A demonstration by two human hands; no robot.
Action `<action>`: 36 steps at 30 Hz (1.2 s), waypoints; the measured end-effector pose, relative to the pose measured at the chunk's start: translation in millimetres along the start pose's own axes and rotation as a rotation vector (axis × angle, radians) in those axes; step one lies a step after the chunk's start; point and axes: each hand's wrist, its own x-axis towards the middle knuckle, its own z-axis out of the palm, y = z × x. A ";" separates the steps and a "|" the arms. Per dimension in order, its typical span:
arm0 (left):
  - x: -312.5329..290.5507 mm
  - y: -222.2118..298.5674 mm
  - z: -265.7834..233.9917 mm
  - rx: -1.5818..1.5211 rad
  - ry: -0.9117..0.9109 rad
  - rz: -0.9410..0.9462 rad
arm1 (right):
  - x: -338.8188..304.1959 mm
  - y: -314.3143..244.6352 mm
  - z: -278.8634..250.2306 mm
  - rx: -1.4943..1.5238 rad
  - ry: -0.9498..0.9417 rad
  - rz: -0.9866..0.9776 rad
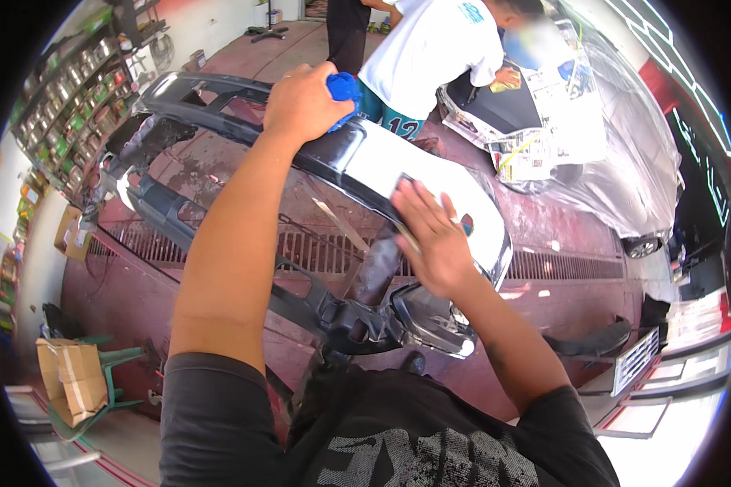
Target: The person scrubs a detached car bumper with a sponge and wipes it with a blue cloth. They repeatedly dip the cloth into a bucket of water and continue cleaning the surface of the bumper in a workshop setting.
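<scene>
A car bumper (459, 183), glossy black and white on its outer face, stretches across in front of me. My left hand (304, 104) is closed round a crumpled blue cloth (343, 96) above the bumper's upper edge. Lower down and to the right, my right hand (432, 235) lies against the white face with its fingers stretched and slightly blurred. Under those fingers is a thin sheet that looks like sandpaper (406, 177); only its edges show, dark by the fingertips and tan near the thumb.
A co-worker in a white shirt (430, 61) leans over a dark panel (495, 101) beyond the bumper, near a plastic-covered car (625, 122). Shelves of cans (69, 109) stand at left. A green chair with a cardboard box (73, 381) is lower left. A floor grate (564, 266) crosses beneath.
</scene>
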 end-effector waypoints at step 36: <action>-0.4 2.5 1.8 -0.014 0.002 0.018 | 69.0 -26.7 6.2 -0.011 0.083 0.007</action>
